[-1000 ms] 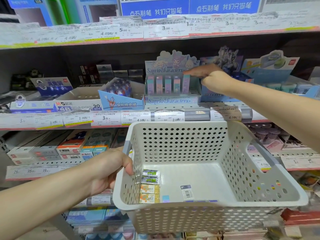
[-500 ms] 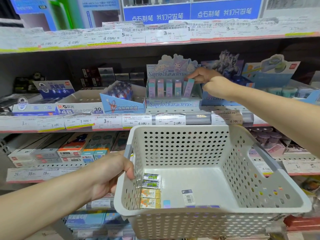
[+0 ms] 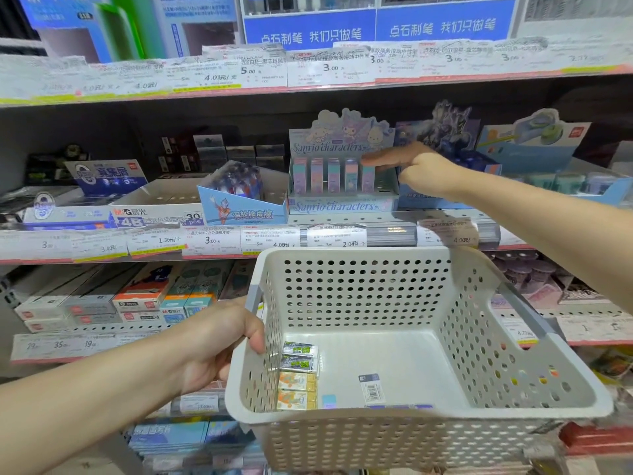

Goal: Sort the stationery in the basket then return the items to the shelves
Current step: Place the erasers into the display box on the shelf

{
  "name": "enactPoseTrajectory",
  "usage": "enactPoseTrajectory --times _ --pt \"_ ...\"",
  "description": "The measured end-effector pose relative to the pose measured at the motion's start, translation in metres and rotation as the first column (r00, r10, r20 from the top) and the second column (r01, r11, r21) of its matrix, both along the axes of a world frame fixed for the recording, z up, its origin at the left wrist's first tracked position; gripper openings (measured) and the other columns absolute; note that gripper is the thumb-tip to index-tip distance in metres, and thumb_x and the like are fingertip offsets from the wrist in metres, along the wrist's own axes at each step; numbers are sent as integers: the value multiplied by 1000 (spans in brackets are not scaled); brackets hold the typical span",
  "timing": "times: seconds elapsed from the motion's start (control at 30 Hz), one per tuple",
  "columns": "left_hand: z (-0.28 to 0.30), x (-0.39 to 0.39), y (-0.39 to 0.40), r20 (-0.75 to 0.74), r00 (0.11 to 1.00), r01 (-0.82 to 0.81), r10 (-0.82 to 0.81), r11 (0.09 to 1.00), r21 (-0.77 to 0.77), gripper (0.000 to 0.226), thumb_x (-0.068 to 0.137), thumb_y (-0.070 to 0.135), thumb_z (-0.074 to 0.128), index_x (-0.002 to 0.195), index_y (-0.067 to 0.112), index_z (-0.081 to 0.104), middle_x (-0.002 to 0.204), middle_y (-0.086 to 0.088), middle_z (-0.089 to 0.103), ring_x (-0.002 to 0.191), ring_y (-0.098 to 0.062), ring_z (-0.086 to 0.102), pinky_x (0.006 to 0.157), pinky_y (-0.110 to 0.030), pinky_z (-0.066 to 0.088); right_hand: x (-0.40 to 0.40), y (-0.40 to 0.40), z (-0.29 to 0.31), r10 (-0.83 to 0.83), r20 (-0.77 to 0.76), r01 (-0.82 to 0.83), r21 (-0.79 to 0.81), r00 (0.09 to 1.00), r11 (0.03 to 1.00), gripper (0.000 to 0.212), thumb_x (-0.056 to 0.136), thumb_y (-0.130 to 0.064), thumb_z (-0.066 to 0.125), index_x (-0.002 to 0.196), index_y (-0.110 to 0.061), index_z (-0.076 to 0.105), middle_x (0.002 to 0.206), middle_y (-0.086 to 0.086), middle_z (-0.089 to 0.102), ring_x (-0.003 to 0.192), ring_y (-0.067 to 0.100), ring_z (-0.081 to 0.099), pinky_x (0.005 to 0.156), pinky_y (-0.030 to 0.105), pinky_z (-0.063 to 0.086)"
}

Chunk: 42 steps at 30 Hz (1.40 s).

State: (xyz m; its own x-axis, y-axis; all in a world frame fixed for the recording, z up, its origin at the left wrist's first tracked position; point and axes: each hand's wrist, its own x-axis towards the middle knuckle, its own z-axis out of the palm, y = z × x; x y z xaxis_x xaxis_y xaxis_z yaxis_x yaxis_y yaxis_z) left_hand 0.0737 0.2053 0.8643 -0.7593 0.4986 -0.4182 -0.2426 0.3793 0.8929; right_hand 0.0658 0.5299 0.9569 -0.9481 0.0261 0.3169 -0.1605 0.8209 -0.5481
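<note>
My left hand grips the left handle of a white perforated basket held in front of the shelves. On the basket floor lie two green-labelled erasers, two orange-and-yellow erasers, a small pastel eraser and a barcoded pack. My right hand reaches to the Sanrio characters display box, fingers straight and touching the top of the rightmost pastel eraser in its row. Nothing is held in that hand.
The middle shelf also carries an M&G 4B eraser box, a blue Ultraman eraser box and blue display boxes at right. Price tags line every shelf edge. Boxed erasers fill the lower shelf.
My right hand let go of the pastel eraser, which now stands upright at the row's right end; the fingers have straightened over it. The basket and left hand kept their place.
</note>
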Motion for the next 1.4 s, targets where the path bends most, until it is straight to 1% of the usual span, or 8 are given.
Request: enactPoseTrajectory --times 0.2,0.33,0.47,0.67,0.8,1.0,1.1,1.4 --pt "-1 1 1 -4 1000 -5 5 1000 -12 52 39 -3 50 88 11 66 77 -21 61 78 -36 53 79 -43 33 7 -11 -8 -88 -81 101 170 993 980 67 82 14 36 142 -16 39 150 2 36 140 16 28 107 19 20" --pt "0 1 3 -4 1000 -5 5 1000 -21 50 40 -2 51 86 10 65 78 -21 60 79 -36 52 71 -38 33 30 -44 -39 24 -398 47 168 917 985 29 77 -4 43 98 -8 63 96 2 61 91 12 55 84 25 43" --pt "0 2 3 -3 1000 -10 10 999 -31 44 43 -3 51 83 11 64 76 -20 57 75 -35 51 68 -36 32 54 -92 -76 199 140 -227 231 970 946 23 80 -7 47 78 -7 70 75 0 70 60 -3 51 57 12 38" --pt "-1 3 5 0 1000 -15 15 999 -29 28 54 -8 54 72 12 62 57 -12 53 53 -26 47 61 -29 33 54 -130 -156 35 853 -572 318 520 756 24 87 2 45 110 4 54 108 22 61 75 25 57 59 19 46" --pt "-5 1 3 25 999 -35 36 999 -34 34 54 -7 55 84 9 61 78 -19 52 66 -31 48 62 -32 34 57 -143 -175 21 871 -656 354 492 667 26 92 -3 45 67 -7 37 80 14 45 64 20 35 55 25 32" --pt "-12 -2 1 44 999 -24 26 999 -38 62 40 -1 54 101 3 61 89 -21 52 80 -36 47 67 -38 36 58 -139 -177 125 790 -650 392 601 651 19 94 -10 46 76 -12 52 64 0 36 57 19 34 50 25 28" --pt "-11 -2 1 47 999 -15 17 999 -30 56 40 -2 52 94 6 61 89 -22 53 82 -37 49 74 -44 38 58 -139 -174 124 814 -500 221 567 838 24 91 -10 49 97 11 59 71 7 46 71 21 39 51 25 29" --pt "-7 -2 2 24 999 -35 36 999 -23 58 39 -2 51 95 12 63 89 -20 52 79 -36 46 62 -37 32 58 -135 -157 240 780 -142 -194 578 971 26 84 1 66 74 -15 49 56 0 58 38 0 54 38 11 44"
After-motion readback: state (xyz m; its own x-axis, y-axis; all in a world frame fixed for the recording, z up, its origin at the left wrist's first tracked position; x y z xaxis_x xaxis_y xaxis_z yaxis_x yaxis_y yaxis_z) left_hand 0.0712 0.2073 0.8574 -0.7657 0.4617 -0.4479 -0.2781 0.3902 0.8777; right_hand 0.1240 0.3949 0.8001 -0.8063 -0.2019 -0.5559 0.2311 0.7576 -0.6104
